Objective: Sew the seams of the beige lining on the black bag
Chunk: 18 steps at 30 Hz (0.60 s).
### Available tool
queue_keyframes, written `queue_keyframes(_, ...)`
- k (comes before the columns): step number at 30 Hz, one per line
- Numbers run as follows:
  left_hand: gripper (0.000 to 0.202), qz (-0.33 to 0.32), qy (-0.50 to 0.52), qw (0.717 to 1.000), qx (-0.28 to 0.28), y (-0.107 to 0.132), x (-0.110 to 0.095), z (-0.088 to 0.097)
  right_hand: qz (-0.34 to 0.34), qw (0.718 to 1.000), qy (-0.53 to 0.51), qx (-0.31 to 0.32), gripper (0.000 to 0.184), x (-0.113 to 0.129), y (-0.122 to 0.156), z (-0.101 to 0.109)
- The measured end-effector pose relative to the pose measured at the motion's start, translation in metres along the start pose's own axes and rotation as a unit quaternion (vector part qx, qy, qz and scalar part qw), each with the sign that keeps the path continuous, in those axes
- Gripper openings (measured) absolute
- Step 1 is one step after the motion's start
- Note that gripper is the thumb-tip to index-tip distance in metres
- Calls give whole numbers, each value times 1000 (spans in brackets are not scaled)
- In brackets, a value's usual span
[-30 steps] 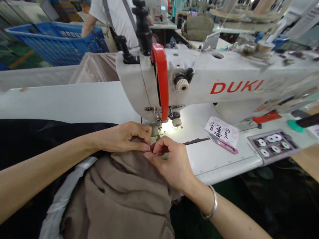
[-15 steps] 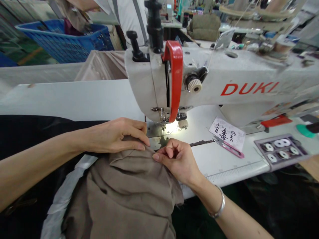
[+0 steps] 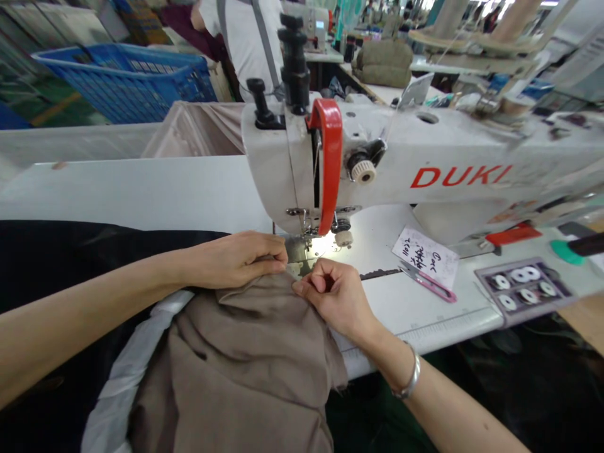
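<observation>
A fold of taupe woven fabric (image 3: 236,358) lies bunched in front of the sewing machine's needle area. My left hand (image 3: 236,259) pinches its upper edge between thumb and fingers, just left of the metal presser foot (image 3: 302,248). My right hand (image 3: 334,299) grips the same edge a little further right, with curled fingers, beside the lit needle plate. The white DUKI sewing machine (image 3: 415,163) arches over both hands, and its red guard (image 3: 329,163) stands upright above the foot. The needle itself is too small to make out.
Black cloth (image 3: 94,248) and a white plastic sheet (image 3: 127,371) lie to the left. To the right of the foot are a handwritten note (image 3: 425,255), pink-handled snips (image 3: 427,282) and a tray of bobbins (image 3: 523,290). A blue basket (image 3: 127,82) and a co-worker's white shirt (image 3: 245,38) are behind.
My hands have drawn apart from their meeting point at the fabric edge, and my right hand now sits further right. The view has also shifted slightly.
</observation>
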<state>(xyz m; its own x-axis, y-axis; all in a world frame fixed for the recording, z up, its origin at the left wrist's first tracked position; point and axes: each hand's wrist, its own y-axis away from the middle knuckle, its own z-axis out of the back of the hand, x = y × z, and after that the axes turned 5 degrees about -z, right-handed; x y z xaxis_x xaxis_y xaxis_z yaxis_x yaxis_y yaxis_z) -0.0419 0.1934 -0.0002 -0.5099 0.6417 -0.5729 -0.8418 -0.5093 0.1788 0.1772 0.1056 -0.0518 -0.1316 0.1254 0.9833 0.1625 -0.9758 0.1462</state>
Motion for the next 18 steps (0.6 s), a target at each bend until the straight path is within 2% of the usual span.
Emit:
queue_keyframes(3, 22, 28, -30, 999, -18, -15, 8, -6, 20, 995, 98, -23, 34, 3, -9, 7)
queue_keyframes(7, 23, 63, -61, 995, -35, -30, 14, -9, 27, 979, 199, -23, 20, 12, -20, 14)
queue_keyframes(11, 24, 72, -86, 992, -58, -34, 15, -12, 42, 944, 328, -6, 7, 18, -24, 25)
queue_keyframes(13, 28, 71, -106, 989, -78, -32, 15, -14, 100, 917, 386, 8, 6, 15, -25, 32)
queue_keyframes(18, 38, 54, -161, 977, -127, -30, 24, -17, 351, 814, 461, 37, 20, -2, -29, 47)
